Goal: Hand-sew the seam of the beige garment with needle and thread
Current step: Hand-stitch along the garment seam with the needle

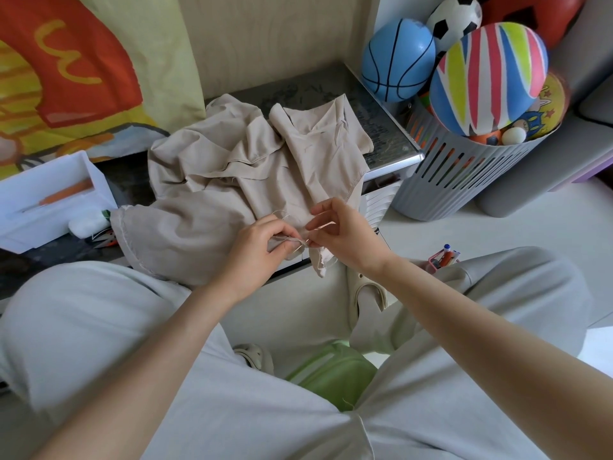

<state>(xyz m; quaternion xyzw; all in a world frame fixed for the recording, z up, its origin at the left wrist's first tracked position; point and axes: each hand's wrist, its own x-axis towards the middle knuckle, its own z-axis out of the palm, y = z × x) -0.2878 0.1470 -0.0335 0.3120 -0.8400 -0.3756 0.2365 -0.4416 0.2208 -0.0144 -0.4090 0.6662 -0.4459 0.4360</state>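
The beige garment (pixel 232 174) lies crumpled over a low dark table (pixel 381 127), one edge hanging off the front. My left hand (pixel 255 250) pinches a fold of that edge at the seam. My right hand (pixel 341 234) meets it from the right, thumb and forefinger closed on a thin needle (pixel 303 242) at the fabric. A pale thread (pixel 285 214) loops just above my fingers. The needle's tip is hidden in the cloth.
A white box (pixel 49 200) with an orange tool stands at the table's left, small scissors (pixel 106 239) beside it. A grey slotted basket (pixel 464 174) full of balls stands at the right. A green stool (pixel 331 373) is under me, and a pen holder (pixel 444 257) is by my right knee.
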